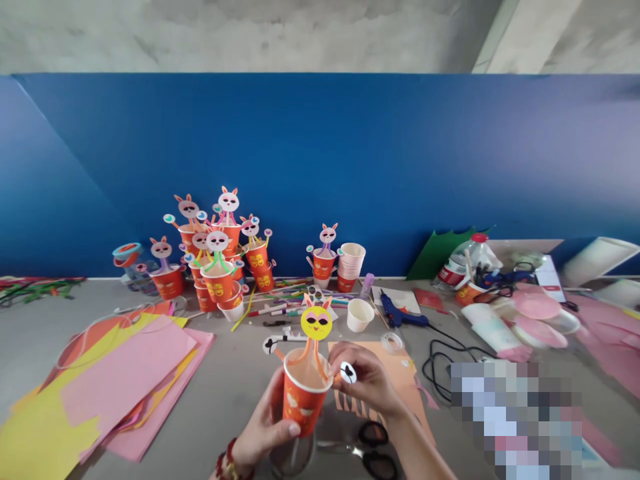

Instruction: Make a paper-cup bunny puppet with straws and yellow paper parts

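Centrally, we note an orange paper cup carrying a yellow bunny face at 12 o'clock. Our left hand clamps the cup wall; our right hand pinches a white paw disc at 3 o'clock.

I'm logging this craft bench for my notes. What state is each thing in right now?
Left hand: wrapped around the orange cup.
Orange cup: upright, held, yellow face on a stem poking out.
Right hand: pinching a small white disc at the cup's rim.
Scissors: lying on the table, partly hidden.
Glue gun: lying flat, cord attached.
White cup: upright, mouth open.
Coloured paper sheets: loosely stacked, flat.
Finished cup figures: standing, some stacked.
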Demonstrator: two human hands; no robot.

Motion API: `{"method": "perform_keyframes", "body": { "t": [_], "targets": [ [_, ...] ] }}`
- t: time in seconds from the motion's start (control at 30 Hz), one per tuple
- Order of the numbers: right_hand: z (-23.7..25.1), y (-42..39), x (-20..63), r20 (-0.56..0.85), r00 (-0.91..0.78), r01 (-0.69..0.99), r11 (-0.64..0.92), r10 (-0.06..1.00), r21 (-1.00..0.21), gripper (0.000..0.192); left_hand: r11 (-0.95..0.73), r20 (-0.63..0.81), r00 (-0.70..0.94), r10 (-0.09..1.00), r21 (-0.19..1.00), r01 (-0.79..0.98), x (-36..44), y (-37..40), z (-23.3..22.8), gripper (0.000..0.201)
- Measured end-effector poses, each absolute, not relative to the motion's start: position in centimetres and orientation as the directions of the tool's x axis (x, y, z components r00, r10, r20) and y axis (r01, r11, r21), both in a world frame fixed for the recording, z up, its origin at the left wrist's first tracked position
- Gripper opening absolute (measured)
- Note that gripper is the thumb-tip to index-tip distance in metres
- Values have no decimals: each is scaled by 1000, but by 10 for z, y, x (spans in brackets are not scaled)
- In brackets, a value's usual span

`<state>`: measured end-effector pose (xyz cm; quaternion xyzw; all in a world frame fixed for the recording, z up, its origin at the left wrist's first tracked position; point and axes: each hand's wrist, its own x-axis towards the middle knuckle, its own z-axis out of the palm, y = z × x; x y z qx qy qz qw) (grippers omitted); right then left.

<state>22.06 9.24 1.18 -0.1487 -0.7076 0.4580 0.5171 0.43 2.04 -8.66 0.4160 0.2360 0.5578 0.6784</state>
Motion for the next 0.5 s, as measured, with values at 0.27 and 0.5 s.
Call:
{"method": "perform_keyframes", "body": {
  "t": [0.27, 0.5],
  "targets": [
    [12, 92, 221, 589, -432, -219, 554, 683, -803, 12, 74, 112, 288, 951, 820, -567, 7, 15, -71, 87],
    [17, 90, 228, 591, -462, -216, 563, 661, -798, 13, 31, 191, 354, 915, 844, -536, 11, 13, -41, 83]
  ]
}}
